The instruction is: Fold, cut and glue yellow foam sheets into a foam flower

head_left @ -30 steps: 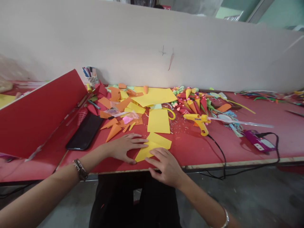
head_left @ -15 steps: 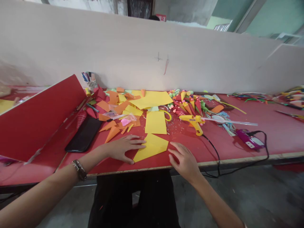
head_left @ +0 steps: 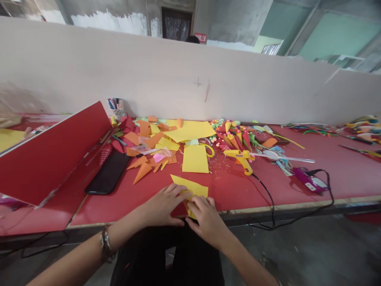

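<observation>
A sheet of yellow paper (head_left: 193, 186) lies at the table's front edge, turned and partly folded under my fingers. My left hand (head_left: 166, 204) holds its near left part, fingers over the top and thumb low by the edge. From the right, my right hand (head_left: 207, 220) grips the near part with bent fingers and thumb. Both hands nearly meet over the paper and hide much of it. Just beyond lies a second, rectangular yellow sheet (head_left: 195, 159), flat on the red table.
A yellow glue gun (head_left: 242, 159) with a clear stick lies right, its cord running to a purple power box (head_left: 311, 180). Left are a black phone (head_left: 108, 172) and a leaning red board (head_left: 56, 155). Orange scraps (head_left: 143, 171) and small paper cones (head_left: 235, 137) lie behind.
Both hands have come together and closer to my body, onto the paper. The sheet has turned and been pulled to the table edge. The view has tilted up slightly.
</observation>
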Action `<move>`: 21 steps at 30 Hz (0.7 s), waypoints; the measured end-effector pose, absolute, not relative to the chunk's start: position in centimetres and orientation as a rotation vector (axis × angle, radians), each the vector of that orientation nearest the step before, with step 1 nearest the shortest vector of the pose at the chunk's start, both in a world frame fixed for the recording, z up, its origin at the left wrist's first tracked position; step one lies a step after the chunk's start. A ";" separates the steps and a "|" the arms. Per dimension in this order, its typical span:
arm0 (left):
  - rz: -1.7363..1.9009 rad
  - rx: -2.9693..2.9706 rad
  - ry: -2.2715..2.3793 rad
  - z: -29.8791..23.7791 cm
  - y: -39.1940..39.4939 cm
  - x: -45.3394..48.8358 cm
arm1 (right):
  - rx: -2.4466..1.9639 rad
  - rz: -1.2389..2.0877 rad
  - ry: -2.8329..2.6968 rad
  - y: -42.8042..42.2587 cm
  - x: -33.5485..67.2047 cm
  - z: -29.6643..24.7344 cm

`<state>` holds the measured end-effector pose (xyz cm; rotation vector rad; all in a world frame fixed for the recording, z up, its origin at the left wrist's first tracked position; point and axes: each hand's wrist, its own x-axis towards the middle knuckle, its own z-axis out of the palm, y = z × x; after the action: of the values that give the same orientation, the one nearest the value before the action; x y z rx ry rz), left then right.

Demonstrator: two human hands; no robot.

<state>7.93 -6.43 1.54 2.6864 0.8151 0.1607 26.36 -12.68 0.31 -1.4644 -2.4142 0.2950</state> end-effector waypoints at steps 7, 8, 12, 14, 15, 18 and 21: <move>0.210 2.825 0.891 0.6 -7.9 7.4 | -1.271 0.393 -2.573 -11.9 29.6 0.9; 0.226 2.823 0.891 0.8 -7.9 7.2 | -1.273 0.373 -2.602 -11.9 29.8 0.8; 0.245 2.824 0.928 0.9 -8.5 7.3 | -1.396 0.242 -2.528 -12.2 28.8 0.2; 0.240 2.821 0.950 0.7 -8.9 7.5 | -1.411 0.230 -2.482 -12.3 27.9 0.0; 0.250 2.808 0.961 0.6 -9.0 7.5 | -1.404 0.237 -2.461 -12.3 27.6 0.0; 0.290 2.740 0.935 0.5 -8.9 6.9 | -1.376 0.288 -2.402 -11.9 27.5 0.0; 0.306 2.673 0.896 0.5 -8.6 6.2 | -1.328 0.362 -2.409 -11.5 28.0 -0.1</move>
<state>6.17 -8.62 0.54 2.6730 0.8958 0.3061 28.03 -11.47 -0.13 -1.3282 -2.4087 0.3623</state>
